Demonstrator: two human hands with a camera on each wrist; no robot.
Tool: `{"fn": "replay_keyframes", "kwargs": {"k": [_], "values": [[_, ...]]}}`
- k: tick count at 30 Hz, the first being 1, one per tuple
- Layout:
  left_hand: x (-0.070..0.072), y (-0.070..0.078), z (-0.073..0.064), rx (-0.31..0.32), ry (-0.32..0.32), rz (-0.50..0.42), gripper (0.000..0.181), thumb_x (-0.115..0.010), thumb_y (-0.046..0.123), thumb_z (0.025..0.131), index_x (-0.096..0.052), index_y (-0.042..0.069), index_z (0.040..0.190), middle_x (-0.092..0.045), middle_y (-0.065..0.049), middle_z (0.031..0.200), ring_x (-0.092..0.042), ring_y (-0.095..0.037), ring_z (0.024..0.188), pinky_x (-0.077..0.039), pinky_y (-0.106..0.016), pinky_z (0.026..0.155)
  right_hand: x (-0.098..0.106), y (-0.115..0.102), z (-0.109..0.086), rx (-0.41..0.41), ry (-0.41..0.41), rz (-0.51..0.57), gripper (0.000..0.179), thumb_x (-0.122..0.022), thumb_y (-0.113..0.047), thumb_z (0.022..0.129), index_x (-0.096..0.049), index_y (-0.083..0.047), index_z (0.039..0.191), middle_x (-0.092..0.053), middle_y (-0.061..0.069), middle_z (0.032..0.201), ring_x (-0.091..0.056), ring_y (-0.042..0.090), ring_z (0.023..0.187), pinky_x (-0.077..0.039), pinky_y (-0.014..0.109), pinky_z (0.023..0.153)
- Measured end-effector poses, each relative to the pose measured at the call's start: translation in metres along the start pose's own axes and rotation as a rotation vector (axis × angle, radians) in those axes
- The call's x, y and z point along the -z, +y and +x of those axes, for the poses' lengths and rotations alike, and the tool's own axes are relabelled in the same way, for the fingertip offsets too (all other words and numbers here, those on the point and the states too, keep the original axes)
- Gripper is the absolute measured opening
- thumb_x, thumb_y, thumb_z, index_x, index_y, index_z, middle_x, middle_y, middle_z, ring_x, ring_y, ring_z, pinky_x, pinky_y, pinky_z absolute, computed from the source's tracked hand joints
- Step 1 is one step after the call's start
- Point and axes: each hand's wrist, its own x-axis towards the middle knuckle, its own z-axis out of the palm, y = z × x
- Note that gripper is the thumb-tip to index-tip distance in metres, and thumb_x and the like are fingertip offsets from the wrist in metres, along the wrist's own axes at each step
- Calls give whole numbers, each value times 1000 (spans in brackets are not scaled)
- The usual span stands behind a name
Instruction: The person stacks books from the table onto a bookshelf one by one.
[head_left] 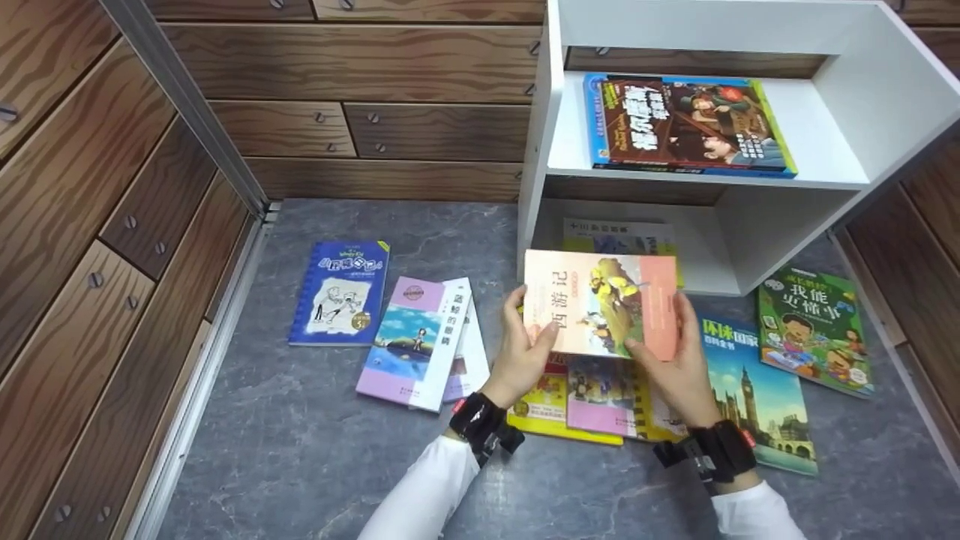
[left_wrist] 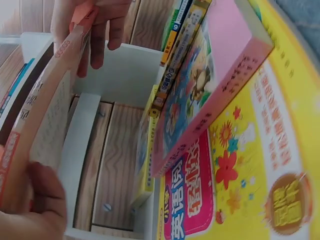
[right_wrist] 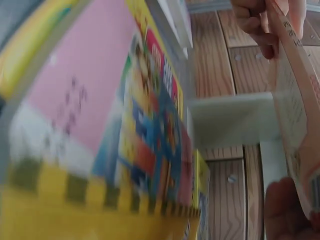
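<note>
A peach-coloured book [head_left: 596, 304] with an illustrated cover is held up in front of the white shelf unit, cover upward. My left hand [head_left: 523, 356] grips its left edge, the thumb lying over the cover. At the opposite edge my right hand [head_left: 679, 367] holds it the same way. The left wrist view shows the book's spine [left_wrist: 47, 95] and a hand at each end. Below it lie overlapping books, including a yellow one [head_left: 547, 412] and a pink-and-white one [head_left: 604, 405], partly hidden by the hands and the held book.
The white shelf unit [head_left: 817, 142] bears a stack of books [head_left: 697, 124] on top and more books [head_left: 622, 229] lower down. On the grey floor [head_left: 300, 450] lie a blue book [head_left: 341, 292], a lilac book [head_left: 412, 341], a travel book [head_left: 765, 405] and a green book [head_left: 814, 330].
</note>
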Motion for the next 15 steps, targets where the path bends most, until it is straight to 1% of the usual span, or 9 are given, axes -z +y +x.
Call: {"fn": "replay_keyframes", "kwargs": {"k": [2, 4, 6, 8, 10, 12, 15], "values": [[-1, -1, 5, 2, -26, 62, 71, -59, 19, 103, -17, 1, 158, -27, -24, 159, -33, -38, 149, -24, -48, 126, 6, 4, 3, -1, -37, -66, 119, -86, -11, 86, 1, -10, 167, -2, 19, 173, -13, 39, 157, -17, 63, 125], [-2, -2, 10, 3, -51, 121, 70, -60, 19, 102, -21, 0, 156, -28, -24, 157, -32, -38, 149, -24, -48, 126, 10, 10, 7, 14, -70, -125, 129, -92, -11, 78, 1, -10, 168, -2, 22, 170, -15, 44, 155, -17, 68, 122], [-4, -4, 16, -2, -75, 170, 69, -60, 18, 101, -23, -2, 155, -30, -23, 154, -34, -38, 147, -26, -46, 126, 15, 17, 10, 43, -91, -176, 131, -95, -10, 74, -2, -9, 168, -4, 25, 166, -18, 47, 151, -19, 72, 120], [-5, -5, 23, 0, -106, 222, 69, -61, 18, 100, -25, -2, 154, -31, -22, 152, -36, -36, 145, -28, -44, 125, 18, 23, 15, 66, -100, -224, 126, -95, -11, 74, -10, -6, 167, -8, 26, 162, -22, 48, 148, -21, 74, 118], [-7, -7, 30, 8, -143, 276, 70, -62, 19, 99, -25, -2, 155, -30, -21, 153, -36, -34, 146, -29, -41, 125, 21, 28, 19, 74, -104, -268, 115, -94, -14, 77, -20, -3, 164, -11, 27, 159, -22, 49, 147, -22, 76, 116], [-9, -9, 36, 19, -182, 333, 71, -62, 21, 100, -25, 0, 156, -28, -19, 157, -35, -32, 147, -29, -40, 125, 24, 32, 23, 65, -107, -299, 103, -92, -18, 80, -29, 0, 160, -12, 27, 158, -22, 50, 146, -23, 77, 115], [-11, -13, 45, 36, -233, 403, 74, -63, 27, 101, -24, 3, 159, -26, -17, 162, -36, -30, 148, -31, -41, 124, 28, 37, 30, 27, -122, -329, 93, -89, -23, 84, -36, 1, 156, -10, 29, 160, -21, 54, 146, -22, 79, 113]]}}
